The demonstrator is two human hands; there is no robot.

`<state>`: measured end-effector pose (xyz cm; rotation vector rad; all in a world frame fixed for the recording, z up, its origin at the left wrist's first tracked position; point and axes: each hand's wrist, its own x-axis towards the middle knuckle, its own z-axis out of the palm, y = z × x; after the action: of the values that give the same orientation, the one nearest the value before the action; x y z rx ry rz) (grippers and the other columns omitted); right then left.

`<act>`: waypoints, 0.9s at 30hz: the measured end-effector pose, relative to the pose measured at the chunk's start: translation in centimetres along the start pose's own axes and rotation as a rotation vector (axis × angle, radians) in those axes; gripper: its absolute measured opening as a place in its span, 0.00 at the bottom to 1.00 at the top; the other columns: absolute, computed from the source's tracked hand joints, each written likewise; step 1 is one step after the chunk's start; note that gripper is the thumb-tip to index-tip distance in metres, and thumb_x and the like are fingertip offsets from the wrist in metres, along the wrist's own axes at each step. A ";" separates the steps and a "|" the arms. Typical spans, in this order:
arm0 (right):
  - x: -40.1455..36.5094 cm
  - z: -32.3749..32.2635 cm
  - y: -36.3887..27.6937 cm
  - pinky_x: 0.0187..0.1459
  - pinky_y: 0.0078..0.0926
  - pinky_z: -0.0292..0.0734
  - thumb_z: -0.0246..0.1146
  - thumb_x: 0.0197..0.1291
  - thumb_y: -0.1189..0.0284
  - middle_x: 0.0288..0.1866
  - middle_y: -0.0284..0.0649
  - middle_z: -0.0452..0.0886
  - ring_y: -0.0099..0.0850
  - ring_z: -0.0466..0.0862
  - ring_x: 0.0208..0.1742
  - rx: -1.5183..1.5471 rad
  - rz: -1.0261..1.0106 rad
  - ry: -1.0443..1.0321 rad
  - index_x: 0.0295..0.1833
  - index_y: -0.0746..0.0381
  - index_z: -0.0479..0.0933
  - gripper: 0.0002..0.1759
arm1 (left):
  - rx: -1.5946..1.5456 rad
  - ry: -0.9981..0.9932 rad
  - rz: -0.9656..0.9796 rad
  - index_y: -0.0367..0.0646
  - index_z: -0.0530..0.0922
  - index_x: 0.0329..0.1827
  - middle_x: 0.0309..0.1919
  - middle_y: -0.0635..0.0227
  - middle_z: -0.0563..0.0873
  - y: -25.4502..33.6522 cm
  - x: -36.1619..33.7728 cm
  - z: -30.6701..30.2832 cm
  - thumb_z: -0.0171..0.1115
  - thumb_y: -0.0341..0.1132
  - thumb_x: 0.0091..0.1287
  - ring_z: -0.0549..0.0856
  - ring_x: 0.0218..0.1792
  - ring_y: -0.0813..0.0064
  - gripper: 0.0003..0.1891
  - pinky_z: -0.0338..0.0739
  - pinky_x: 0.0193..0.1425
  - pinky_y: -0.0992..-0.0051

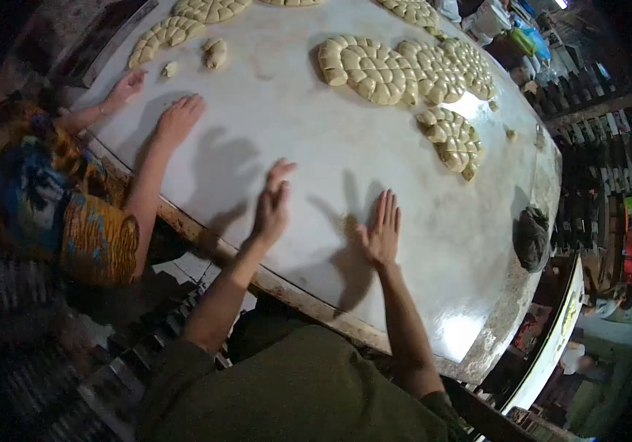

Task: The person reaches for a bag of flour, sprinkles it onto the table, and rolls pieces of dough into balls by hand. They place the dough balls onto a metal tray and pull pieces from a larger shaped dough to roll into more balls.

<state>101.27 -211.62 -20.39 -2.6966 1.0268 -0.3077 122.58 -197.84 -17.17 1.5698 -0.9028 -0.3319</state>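
Observation:
My left hand (273,205) is held over the near part of the pale tabletop (294,125), its fingers loosely bent and apart, with nothing visible in it. To its right, my right hand (382,232) has its fingers stretched out straight and the thumb spread, and it holds nothing. A small yellowish smudge (345,225) marks the surface between the two hands. Beyond them lie flat clusters of cut dough pieces (371,70), pressed side by side in rounded shapes. A smaller dough cluster (452,140) is nearest to my right hand.
At left, a co-worker in a patterned top (43,177) has a hand (179,118) over the table. Near that person are a dough lump (215,53) and more dough clusters (165,37). A dark bag (531,239) sits at the right edge. Racks (603,147) stand beyond.

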 end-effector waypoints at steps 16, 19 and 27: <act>-10.4 -3.0 4.1 0.72 0.43 0.44 0.39 0.66 0.45 0.75 0.55 0.47 0.44 0.46 0.77 0.963 0.402 -0.194 0.74 0.67 0.43 0.43 | 0.556 -0.417 0.183 0.30 0.54 0.70 0.71 0.45 0.53 2.3 -9.7 10.9 0.51 0.38 0.66 0.49 0.73 0.51 0.32 0.40 0.75 0.52; -12.4 -3.7 5.8 0.73 0.45 0.41 0.38 0.68 0.46 0.76 0.55 0.43 0.47 0.43 0.77 0.114 0.115 0.121 0.74 0.67 0.42 0.42 | 0.389 -0.352 0.189 0.33 0.57 0.69 0.71 0.49 0.56 3.7 -10.9 10.7 0.54 0.36 0.66 0.52 0.73 0.53 0.31 0.43 0.75 0.53; -4.8 -0.4 -0.3 0.73 0.44 0.38 0.42 0.62 0.39 0.75 0.56 0.44 0.48 0.43 0.77 -0.124 -0.294 -0.108 0.73 0.70 0.43 0.50 | 0.049 0.765 -0.294 0.33 0.51 0.72 0.72 0.53 0.52 -6.8 -27.6 3.2 0.33 0.57 0.72 0.52 0.73 0.61 0.37 0.45 0.74 0.60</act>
<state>97.84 -208.19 -20.48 -2.9406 0.6378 -0.1508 104.85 -180.92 -31.91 1.6855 -0.0890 0.0987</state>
